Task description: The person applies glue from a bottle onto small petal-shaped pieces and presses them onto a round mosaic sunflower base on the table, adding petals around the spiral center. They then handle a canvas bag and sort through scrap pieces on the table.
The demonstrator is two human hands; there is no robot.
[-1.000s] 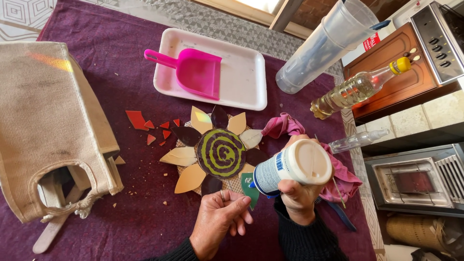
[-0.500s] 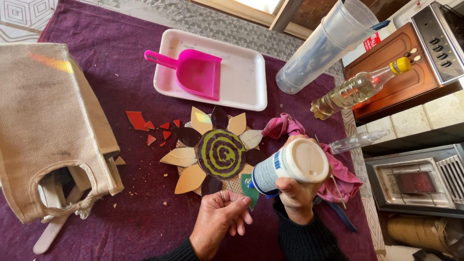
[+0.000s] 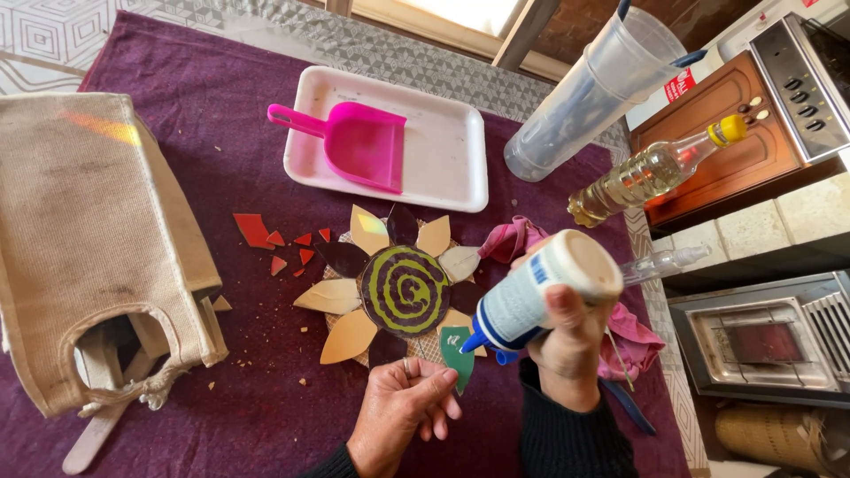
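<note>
Not much has shifted over the last second: same pose, the bottle just tipped a touch lower. The right hand [image 3: 567, 350] is wrapped tight around an upside-down white glue bottle [image 3: 536, 296], its blue nozzle aimed right at the green leaf-shaped piece [image 3: 456, 354]. The left hand [image 3: 403, 412] pinches that green piece by its lower edge, fingers closed on it, just below the sunflower mosaic [image 3: 398, 288]. So the glue looks about to land on the leaf's back, or it's landing now; I can't tell from here. Red shards [image 3: 270, 239] lie left of the sunflower, a pink dustpan [image 3: 354, 146] sits on the white tray [image 3: 452, 150] above it, and a burlap bag [image 3: 88, 239] is further left.
</note>
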